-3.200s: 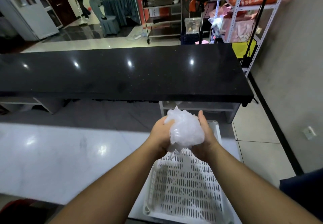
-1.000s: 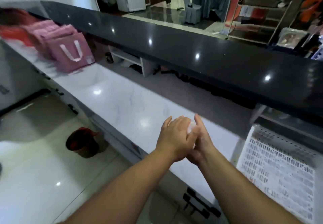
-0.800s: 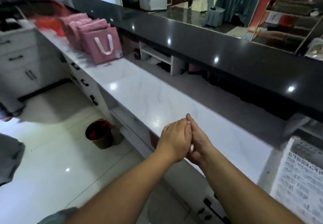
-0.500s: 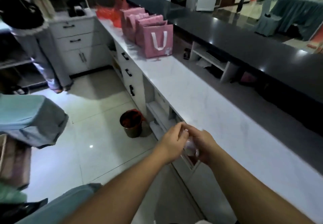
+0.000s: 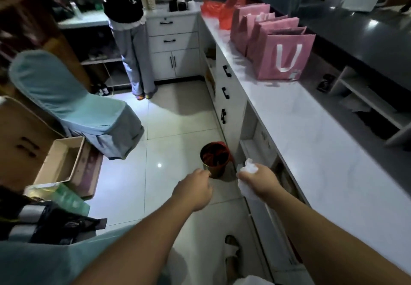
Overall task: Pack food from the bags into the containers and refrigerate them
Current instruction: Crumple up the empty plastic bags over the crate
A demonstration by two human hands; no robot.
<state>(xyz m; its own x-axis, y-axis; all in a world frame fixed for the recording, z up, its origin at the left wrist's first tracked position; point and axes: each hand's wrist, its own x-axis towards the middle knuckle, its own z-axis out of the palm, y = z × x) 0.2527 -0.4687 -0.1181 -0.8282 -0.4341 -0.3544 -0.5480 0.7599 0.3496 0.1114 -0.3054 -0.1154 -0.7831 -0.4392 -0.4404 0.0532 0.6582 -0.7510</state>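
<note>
- Right hand (image 5: 261, 179): fist closed round a crumpled wad (image 5: 249, 170) of clear plastic.
- Left hand (image 5: 195, 188): loosely curled, empty.
- Bin (image 5: 215, 159): on the floor, ahead between both hands; right hand nearer the counter (image 5: 322, 151).
- Bags (image 5: 280, 51): farther along the counter.

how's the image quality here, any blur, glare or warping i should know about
Head view: dim overall, corners dark; a small bright glare spot on the floor tiles; motion smear around the pink bags and red plastic bag; wide-angle warping bends the white counter; the crumpled plastic in the right hand looks washed out.
</note>
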